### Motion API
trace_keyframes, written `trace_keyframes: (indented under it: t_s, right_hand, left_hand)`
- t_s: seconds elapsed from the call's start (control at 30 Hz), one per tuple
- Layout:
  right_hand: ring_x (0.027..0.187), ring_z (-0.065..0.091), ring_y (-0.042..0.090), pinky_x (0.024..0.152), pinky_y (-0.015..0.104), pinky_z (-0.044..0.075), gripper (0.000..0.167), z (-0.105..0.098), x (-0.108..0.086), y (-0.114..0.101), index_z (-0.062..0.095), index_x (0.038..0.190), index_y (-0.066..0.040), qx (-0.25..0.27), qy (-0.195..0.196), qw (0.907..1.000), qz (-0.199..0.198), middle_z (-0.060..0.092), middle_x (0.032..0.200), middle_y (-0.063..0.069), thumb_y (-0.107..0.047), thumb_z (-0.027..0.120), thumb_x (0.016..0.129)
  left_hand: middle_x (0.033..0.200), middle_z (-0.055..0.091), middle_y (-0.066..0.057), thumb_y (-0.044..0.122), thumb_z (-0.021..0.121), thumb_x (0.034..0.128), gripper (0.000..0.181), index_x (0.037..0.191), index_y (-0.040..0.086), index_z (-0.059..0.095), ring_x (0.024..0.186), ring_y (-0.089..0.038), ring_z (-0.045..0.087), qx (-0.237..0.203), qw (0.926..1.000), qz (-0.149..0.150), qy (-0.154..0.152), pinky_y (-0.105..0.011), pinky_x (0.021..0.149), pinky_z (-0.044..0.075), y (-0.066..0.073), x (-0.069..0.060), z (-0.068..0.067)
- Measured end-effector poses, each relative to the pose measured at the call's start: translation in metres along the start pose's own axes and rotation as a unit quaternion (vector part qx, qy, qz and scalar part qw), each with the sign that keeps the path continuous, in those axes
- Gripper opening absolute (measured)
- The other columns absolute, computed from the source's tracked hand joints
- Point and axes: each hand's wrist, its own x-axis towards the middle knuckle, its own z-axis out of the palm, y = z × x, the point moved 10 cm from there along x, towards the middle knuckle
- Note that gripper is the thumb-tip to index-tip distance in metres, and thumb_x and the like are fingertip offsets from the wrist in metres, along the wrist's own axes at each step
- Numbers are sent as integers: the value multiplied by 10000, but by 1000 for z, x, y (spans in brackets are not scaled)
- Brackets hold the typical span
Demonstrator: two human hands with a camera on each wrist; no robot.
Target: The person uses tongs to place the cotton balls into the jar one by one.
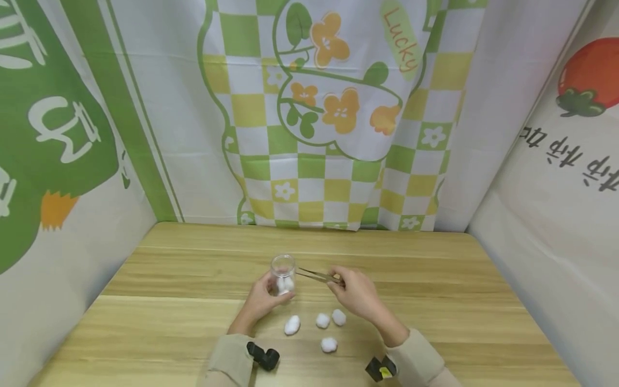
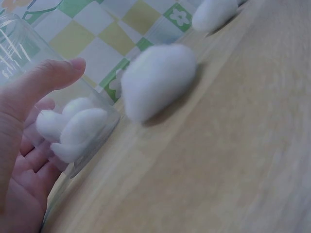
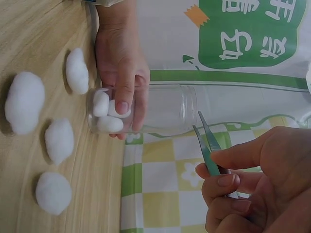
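Right hand (image 1: 357,293) pinches metal tweezers (image 1: 319,276); prongs parted, long axis slanting, tips pointing left at jar mouth. Left hand (image 1: 263,299) curled round clear jar (image 1: 283,269), upright on wooden table (image 1: 450,301), axis vertical, mouth up. Cotton balls (image 3: 111,124) inside; four loose cotton balls (image 1: 329,344) nearer the wearer. Checked curtain (image 1: 311,167) behind: "Lucky". Green patch (image 3: 257,36), left: "好事发生".

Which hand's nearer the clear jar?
Left. The left hand grips the clear jar low on its side; the right hand is apart from it, to its right, pinching tweezers.
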Motion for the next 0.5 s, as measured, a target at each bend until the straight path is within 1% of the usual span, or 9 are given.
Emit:
trace_keyframes:
  t_s: [0.17,0.33,0.43,0.5]
  right_hand:
    - [458,251,33,444,156,143,121,0,-2,0,657,1013,-93,-42,5,10000,-43,352,531,-88,-138,651,901]
    - [456,255,32,437,152,147,119,1,-4,2,659,1006,-93,-32,4,10000,-57,352,528,-92,-146,655,899]
    - [463,278,43,434,157,159,134,5,-6,4,658,1020,-84,-54,-110,9999,-70,370,537,-85,-149,649,903]
    - [471,303,50,433,163,177,139,10,-7,5,650,1025,-80,-79,-220,9997,-104,398,549,-78,-151,644,906]
  left_hand:
    - [1199,678,-162,123,832,722,609,1269,61,572,1137,-314,622,13,10000,30,18,-455,1024,448,3,0,0]
    - [1220,666,-168,141,828,732,615,1282,65,563,1164,-332,610,30,10000,-1,-37,-507,1056,435,2,-1,1]
    - [1232,661,-167,155,824,741,617,1290,67,556,1180,-335,603,60,10000,-23,-52,-519,1069,423,2,-1,1]
    - [1222,666,-162,158,826,739,618,1289,69,558,1168,-326,609,59,10000,-50,-35,-503,1058,435,2,0,1]
